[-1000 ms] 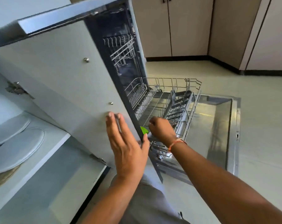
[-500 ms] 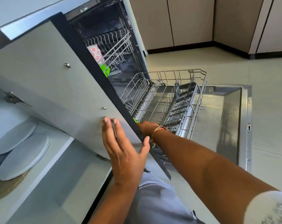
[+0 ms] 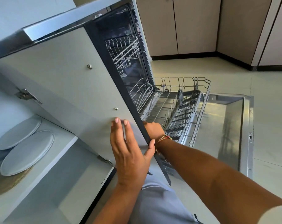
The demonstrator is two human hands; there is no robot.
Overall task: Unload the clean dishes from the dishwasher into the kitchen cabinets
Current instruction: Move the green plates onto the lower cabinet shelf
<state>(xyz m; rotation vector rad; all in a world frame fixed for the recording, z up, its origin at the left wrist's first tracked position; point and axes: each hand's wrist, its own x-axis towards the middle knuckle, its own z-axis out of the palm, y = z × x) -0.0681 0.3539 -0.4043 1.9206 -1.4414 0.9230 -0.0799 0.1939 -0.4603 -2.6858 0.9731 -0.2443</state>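
Door of cabinet fills frame left; my left hand lies flat, fingers spread, thumb hooked on its edge. Right hand has slid behind it, grip hidden. Green dish gone from view. Rack centre looks bare; plates lower left.

Dishwasher open; lower rack pulled out; two grey plates on cabinet shelf.
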